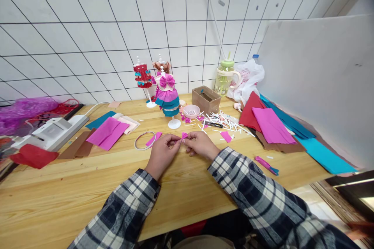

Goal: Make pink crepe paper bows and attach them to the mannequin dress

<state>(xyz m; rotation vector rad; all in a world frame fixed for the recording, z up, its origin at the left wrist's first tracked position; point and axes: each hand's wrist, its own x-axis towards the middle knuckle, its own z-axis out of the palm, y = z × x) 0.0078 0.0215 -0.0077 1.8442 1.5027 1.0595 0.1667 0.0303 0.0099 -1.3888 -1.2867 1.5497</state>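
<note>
Between my two hands is a small piece of pink crepe paper, gathered like a little bow. My left hand pinches it from the left with thumb and forefinger. From the right, my right hand pinches its other side, the remaining fingers curled under. Just left of my left hand lies a roll of tape on its side, partly over a pink paper strip. Behind my hands stands a small dress form in a pink, white and teal paper dress with a big pink bow.
Two more dressed forms stand behind. A pink bowl, a cardboard box and white paper scraps sit beyond my right hand. Folded crepe paper lies right, more pink paper left, near a power strip.
</note>
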